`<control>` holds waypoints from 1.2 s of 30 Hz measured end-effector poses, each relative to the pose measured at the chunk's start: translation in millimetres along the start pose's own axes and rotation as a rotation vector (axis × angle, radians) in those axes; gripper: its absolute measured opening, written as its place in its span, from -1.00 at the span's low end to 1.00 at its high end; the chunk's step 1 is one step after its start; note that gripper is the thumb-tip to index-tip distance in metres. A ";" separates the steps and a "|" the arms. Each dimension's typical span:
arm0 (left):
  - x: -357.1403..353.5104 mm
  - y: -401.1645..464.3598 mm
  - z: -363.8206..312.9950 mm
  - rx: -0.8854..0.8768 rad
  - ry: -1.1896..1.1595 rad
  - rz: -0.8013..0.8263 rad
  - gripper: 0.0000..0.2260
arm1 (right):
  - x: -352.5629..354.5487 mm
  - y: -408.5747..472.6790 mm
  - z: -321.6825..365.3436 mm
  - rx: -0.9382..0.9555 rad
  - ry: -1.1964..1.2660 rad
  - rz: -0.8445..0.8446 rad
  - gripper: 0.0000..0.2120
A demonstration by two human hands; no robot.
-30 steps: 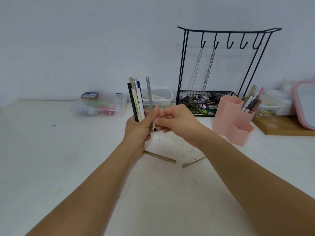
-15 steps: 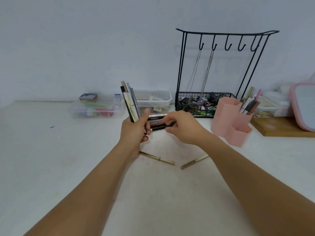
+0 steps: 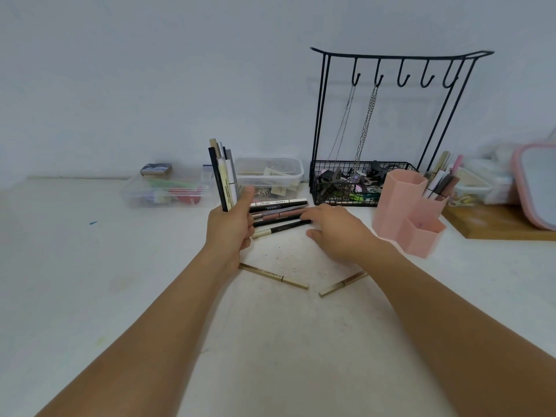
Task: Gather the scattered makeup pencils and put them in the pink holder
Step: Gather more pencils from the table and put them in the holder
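Observation:
My left hand (image 3: 230, 228) grips a bundle of several makeup pencils (image 3: 224, 176), held upright above the white table. Just right of it, several more pencils (image 3: 278, 213) lie side by side on the table. My right hand (image 3: 334, 233) rests palm down with its fingertips on the right ends of those lying pencils, fingers spread. Two tan pencils lie nearer to me: a long tan pencil (image 3: 273, 276) and a short tan pencil (image 3: 343, 284). The pink holder (image 3: 404, 206) stands to the right, with a few pencils (image 3: 440, 182) in its rear compartment.
A black wire jewellery stand (image 3: 391, 121) with chains and a filled basket stands behind the holder. Two clear plastic boxes, a wide clear box (image 3: 168, 191) and a small clear box (image 3: 270, 173), sit along the wall. A wooden board (image 3: 496, 221) and a pink-rimmed mirror (image 3: 538, 188) are at far right.
My right hand left the bundle in my left hand and dropped onto the pencils lying on the table. The left hand lowered slightly with its bundle.

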State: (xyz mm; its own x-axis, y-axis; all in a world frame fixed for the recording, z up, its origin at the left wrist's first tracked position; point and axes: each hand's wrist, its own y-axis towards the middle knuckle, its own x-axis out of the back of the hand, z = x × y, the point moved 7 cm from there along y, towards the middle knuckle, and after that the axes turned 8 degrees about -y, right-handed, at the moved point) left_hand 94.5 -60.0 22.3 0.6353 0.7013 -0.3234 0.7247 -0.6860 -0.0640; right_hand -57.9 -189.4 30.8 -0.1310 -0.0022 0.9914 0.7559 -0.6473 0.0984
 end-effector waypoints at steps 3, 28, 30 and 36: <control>-1.4 -0.7 1.0 0.004 0.010 0.013 -0.56 | 3.1 1.1 1.2 -0.013 -0.001 -0.044 -0.81; -13.7 -8.2 4.9 -0.081 0.017 0.093 -0.75 | 22.1 -17.9 73.2 0.051 1.085 -0.125 -0.95; -8.8 -5.7 4.9 -0.097 0.043 0.058 -0.76 | 17.8 -17.0 74.8 0.057 1.113 -0.088 -0.89; 9.4 4.6 -2.5 -0.095 -0.030 -0.082 -0.72 | 14.4 -3.3 33.4 0.015 0.382 -0.173 -0.66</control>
State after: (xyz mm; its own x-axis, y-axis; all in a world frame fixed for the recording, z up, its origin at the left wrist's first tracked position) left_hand 104.5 -56.1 21.4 0.5658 0.7470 -0.3491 0.7967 -0.6044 -0.0022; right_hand -40.9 -161.8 47.7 -0.4832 -0.1783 0.8571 0.7105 -0.6519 0.2650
